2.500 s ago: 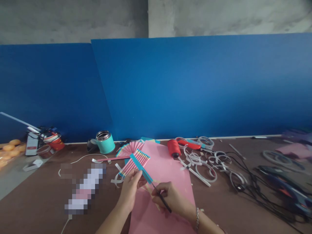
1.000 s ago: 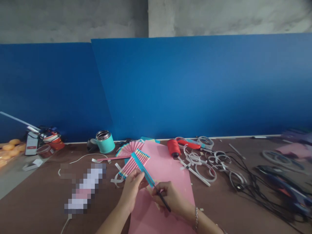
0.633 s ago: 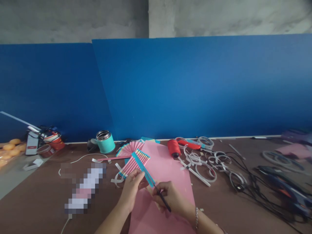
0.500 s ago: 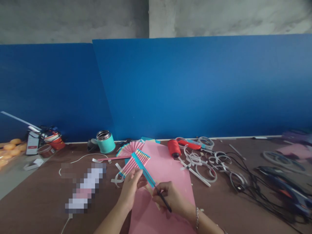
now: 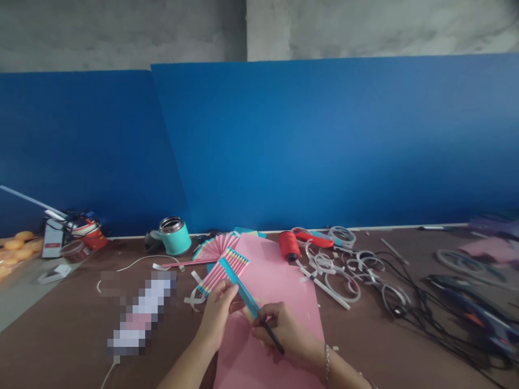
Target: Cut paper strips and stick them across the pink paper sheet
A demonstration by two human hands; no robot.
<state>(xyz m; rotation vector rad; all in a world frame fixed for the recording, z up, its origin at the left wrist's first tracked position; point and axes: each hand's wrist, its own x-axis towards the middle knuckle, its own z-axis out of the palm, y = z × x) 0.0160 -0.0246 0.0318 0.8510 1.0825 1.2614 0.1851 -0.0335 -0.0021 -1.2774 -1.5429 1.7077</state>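
My left hand point(image 5: 219, 310) is closed with thumb and fingers on a narrow bright-blue strip point(image 5: 243, 292), which slants from upper left to lower right. My right hand point(image 5: 286, 329) grips a slim black stick-like tool point(image 5: 273, 337) at the strip's lower end; its exact kind cannot be made out. Both hands are over a long pink sheet point(image 5: 265, 259). Just beyond my left hand lies a pleated pink paper piece point(image 5: 221, 274) with blue edges. Behind that rests a pink folded fan point(image 5: 219, 246). Something pale between my hands is mostly hidden.
A red thread spool point(image 5: 289, 246) stands at the sheet's far right edge. Curled white strips point(image 5: 344, 283) and black cables point(image 5: 421, 313) spread to the right. On the left are a turquoise insulated mug point(image 5: 175, 237) and a pixelated object point(image 5: 141, 313). A blue panel point(image 5: 304, 140) closes off the back.
The blue strip's upper end has dipped slightly, and the black tool has shifted a little. Both hands keep their grips.
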